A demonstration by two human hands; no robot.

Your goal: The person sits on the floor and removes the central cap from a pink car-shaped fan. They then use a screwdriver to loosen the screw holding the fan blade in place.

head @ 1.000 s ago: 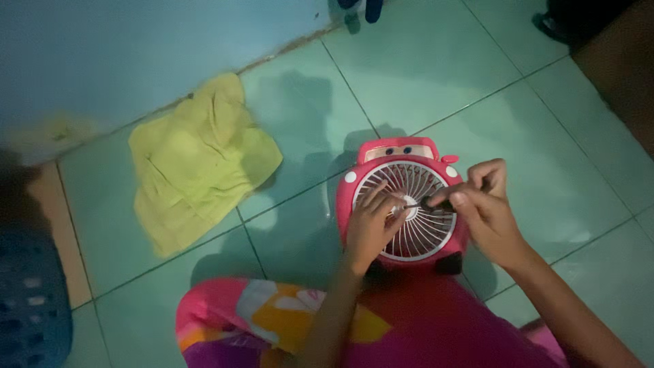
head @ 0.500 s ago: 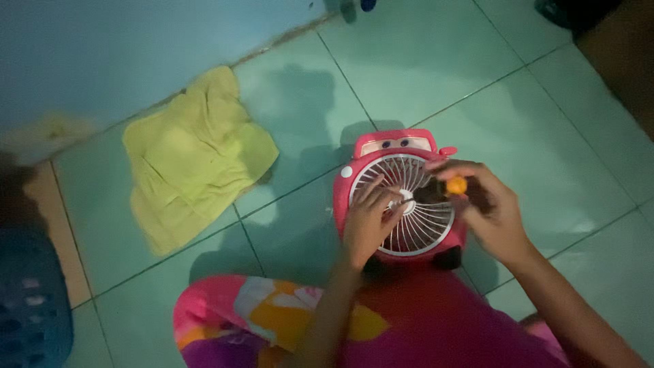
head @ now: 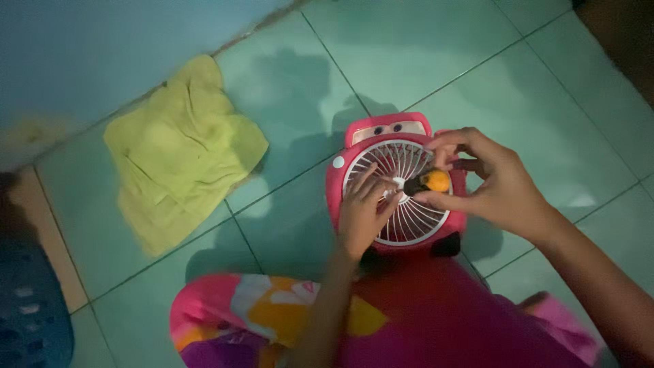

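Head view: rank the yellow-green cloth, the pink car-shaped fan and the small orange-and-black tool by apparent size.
1. Crumpled yellow-green cloth on the tiled floor.
2. Pink car-shaped plastic fan.
3. Small orange-and-black tool, held in the right hand, plainly smallest.

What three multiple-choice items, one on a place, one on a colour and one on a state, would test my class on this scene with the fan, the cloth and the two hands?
1. Where does the cloth lie?
A. On the floor, left of the fan
B. On top of the fan
C. In the right hand

2. What colour is the fan's casing?
A. Blue
B. Pink-red
C. Yellow

3. What is the right hand doing?
A. Lying flat on the floor
B. Pinching a small orange-and-black tool at the grille
C. Hanging empty, away from the fan

Answers:
1 A, the cloth sits crumpled on the tiles, apart from the fan.
2 B, the frame around the white grille is pink-red.
3 B, thumb and fingers close on the tool over the grille, while the left hand rests its fingers on the grille.
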